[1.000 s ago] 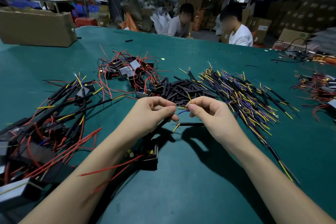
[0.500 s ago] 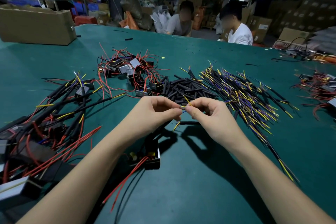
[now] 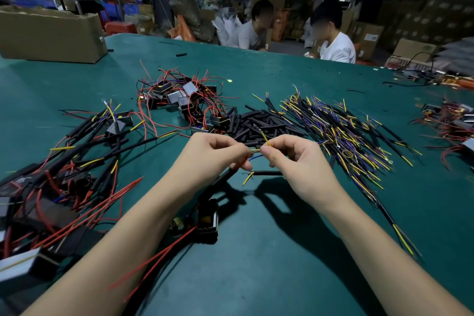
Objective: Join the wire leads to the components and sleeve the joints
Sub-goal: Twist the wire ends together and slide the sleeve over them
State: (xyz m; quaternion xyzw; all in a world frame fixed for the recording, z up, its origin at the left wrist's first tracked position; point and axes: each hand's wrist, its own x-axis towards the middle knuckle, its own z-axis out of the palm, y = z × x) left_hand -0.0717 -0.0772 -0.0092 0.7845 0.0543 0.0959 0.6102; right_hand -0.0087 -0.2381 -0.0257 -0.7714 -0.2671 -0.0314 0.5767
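My left hand (image 3: 218, 155) pinches a thin lead that runs down through a black sleeve (image 3: 225, 177) to a small black component (image 3: 207, 220) with red wires on the green table (image 3: 269, 251). My right hand (image 3: 295, 159) pinches a yellow wire lead (image 3: 264, 137) whose tip sticks up past my thumb. The two sets of fingertips meet above the table, and a short blue wire (image 3: 255, 157) shows between them. A black cable with a yellow tip (image 3: 259, 174) lies just under my hands.
A pile of black sleeve tubes (image 3: 259, 123) lies beyond my hands, with yellow-and-blue lead cables (image 3: 341, 133) to its right. Unjoined components with red wires (image 3: 179, 100) sit farther back; sleeved assemblies (image 3: 64, 169) heap at left. A cardboard box (image 3: 51, 33) stands far left. Two people sit across.
The black component with its red wires slid a little toward me below my left forearm. My fingertips stayed together, working the yellow lead, which now tilts more upright.
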